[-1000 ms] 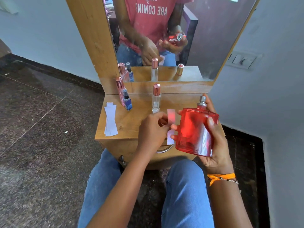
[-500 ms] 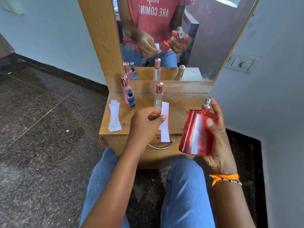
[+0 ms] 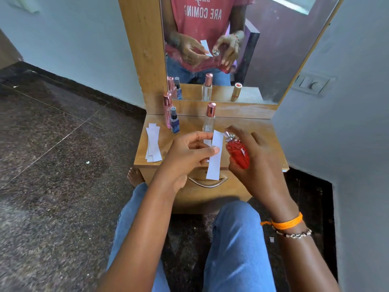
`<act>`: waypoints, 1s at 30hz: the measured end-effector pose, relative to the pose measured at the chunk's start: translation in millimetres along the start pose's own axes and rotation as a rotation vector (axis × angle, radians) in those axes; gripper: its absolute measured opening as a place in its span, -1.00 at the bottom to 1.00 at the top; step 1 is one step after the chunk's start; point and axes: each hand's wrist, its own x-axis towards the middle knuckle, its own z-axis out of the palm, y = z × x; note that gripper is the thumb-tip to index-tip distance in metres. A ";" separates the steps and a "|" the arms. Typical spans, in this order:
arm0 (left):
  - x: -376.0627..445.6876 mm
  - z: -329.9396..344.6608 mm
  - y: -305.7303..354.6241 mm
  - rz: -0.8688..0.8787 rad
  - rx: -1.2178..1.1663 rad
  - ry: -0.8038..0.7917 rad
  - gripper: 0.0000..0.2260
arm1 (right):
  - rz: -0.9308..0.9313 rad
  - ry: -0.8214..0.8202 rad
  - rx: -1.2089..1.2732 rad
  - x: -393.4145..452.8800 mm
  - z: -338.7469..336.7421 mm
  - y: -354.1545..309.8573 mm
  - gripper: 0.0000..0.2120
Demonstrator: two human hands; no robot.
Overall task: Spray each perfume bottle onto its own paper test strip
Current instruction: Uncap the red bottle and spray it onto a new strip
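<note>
Now that our right hand (image 3: pixel 259 163) has tipped the gripped red perfume bottle (image 3: pixel 237 153) toward the test strip (image 3: pixel 215 157) pinched in our left hand (image 3: pixel 187 157), spraying seems imminent.

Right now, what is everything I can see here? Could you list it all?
Red perfume bottle: one, red, held in the right hand, nozzle toward the strip.
Held test strip: one, white, pinched upright in the left hand.
Spare strips: small pile, white, table's left edge.
Clear bottle: one, rose-gold cap, table centre.
Pink bottle: one, back left.
Blue bottle: one, beside the pink one.
Table: one, wooden, mirror behind.
Left hand: one.
Right hand: one.
</note>
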 end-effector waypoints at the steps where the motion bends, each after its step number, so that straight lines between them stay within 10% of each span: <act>1: 0.1 -0.2 -1.1 0.000 -0.004 -0.007 -0.77 | -0.001 -0.007 -0.029 0.2 1.6 -0.8 -0.34; 30: 31.3 17.6 -27.6 0.013 0.240 0.147 -0.75 | 0.108 0.036 0.024 -3.6 -2.4 2.7 -0.41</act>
